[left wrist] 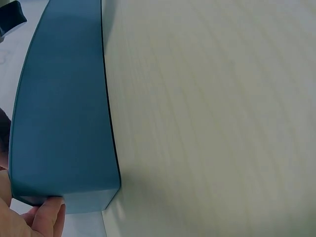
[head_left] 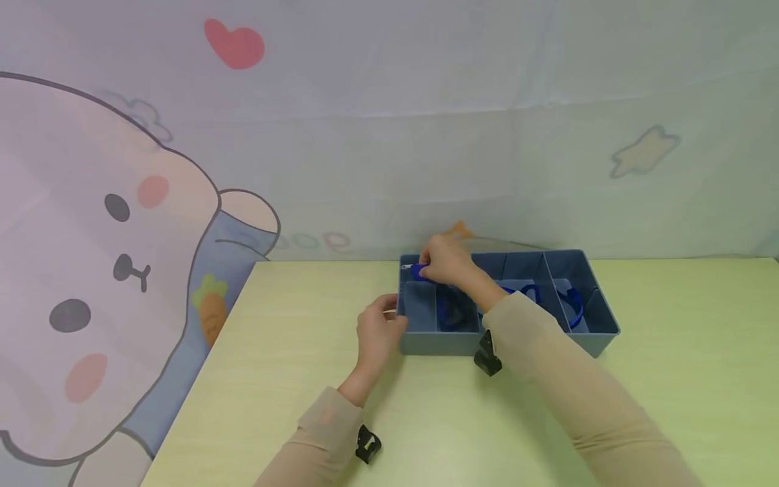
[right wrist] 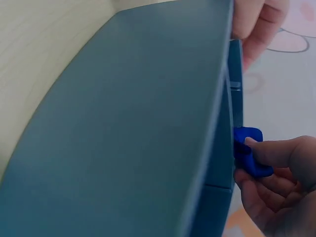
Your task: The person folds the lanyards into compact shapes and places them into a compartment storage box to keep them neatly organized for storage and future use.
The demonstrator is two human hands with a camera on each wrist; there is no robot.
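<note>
While the left hand (head_left: 379, 331) is gripping the tray's (head_left: 599, 336) left end, the right hand (head_left: 446, 260) is pinching a blue piece (head_left: 418, 272) lying sideways over the back-left compartment.

A pale wooden table (head_left: 669, 379) stands against a cartoon bunny backdrop (head_left: 109, 257); red heart (head_left: 234, 44) printed above.

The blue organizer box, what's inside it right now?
In the blue organizer box, dividers form compartments; dark blue looped pieces lie in the middle and right ones. The right hand pinches a small blue piece over the back-left one. The arm hides part of the middle.
</note>
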